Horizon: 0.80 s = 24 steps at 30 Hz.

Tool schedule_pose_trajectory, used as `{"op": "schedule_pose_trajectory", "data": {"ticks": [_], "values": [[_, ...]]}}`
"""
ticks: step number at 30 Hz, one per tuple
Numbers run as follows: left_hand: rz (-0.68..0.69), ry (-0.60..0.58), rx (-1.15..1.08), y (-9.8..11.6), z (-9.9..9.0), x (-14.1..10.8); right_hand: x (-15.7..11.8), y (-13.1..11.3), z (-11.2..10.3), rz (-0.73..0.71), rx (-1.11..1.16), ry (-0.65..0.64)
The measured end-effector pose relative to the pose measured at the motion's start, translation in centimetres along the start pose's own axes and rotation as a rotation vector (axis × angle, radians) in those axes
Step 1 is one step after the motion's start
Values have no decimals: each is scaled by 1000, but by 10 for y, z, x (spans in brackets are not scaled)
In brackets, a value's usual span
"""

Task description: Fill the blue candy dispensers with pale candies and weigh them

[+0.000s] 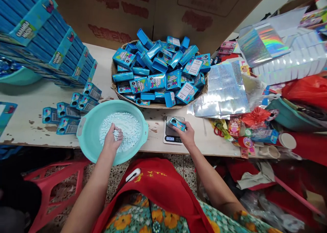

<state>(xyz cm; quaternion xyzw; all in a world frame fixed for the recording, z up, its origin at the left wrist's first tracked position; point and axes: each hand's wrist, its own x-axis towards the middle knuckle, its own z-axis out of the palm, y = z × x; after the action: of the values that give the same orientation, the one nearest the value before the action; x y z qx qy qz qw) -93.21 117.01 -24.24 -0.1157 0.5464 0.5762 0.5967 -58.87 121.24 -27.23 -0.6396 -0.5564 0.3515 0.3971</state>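
Observation:
My left hand is over a turquoise basin, its fingers curled around some small pale-blue candies. More of these candies cover the basin's floor. My right hand grips a small blue candy tin by its right end. A dark round hole shows at one end of that tin. Directly beneath it is a small digital scale with a lit display; whether the tin rests on the scale's plate, I cannot tell.
Behind the scale stands a cardboard box heaped with blue tins. Several filled tins lie left of the basin, below tall stacks of blue display boxes. Shiny holographic sheets and mixed packaging crowd the right. A red stool is below left.

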Motion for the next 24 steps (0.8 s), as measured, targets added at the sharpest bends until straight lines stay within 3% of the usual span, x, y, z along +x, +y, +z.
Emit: {"op": "schedule_pose_trajectory", "data": {"ticks": [3,5,9,12,14,19,24], "values": [[57,-96,-23,7,19,-27,-4,-48,15,-176,7,-34],[140,-189,-37,12,36,-50,-10,-80,33,-318,22,-150],[464,-238,12,16,65,-78,-25,-119,85,-486,8,-401],[672,-167,81,14,68,-78,-33,-127,117,-528,-23,-463],[728,-118,102,13,65,-74,-37,-129,128,-543,-29,-484],[741,-87,46,15,56,-70,-38,-133,133,-542,-28,-506],[711,-82,12,20,60,-71,-39,-136,136,-511,24,-495]]}}
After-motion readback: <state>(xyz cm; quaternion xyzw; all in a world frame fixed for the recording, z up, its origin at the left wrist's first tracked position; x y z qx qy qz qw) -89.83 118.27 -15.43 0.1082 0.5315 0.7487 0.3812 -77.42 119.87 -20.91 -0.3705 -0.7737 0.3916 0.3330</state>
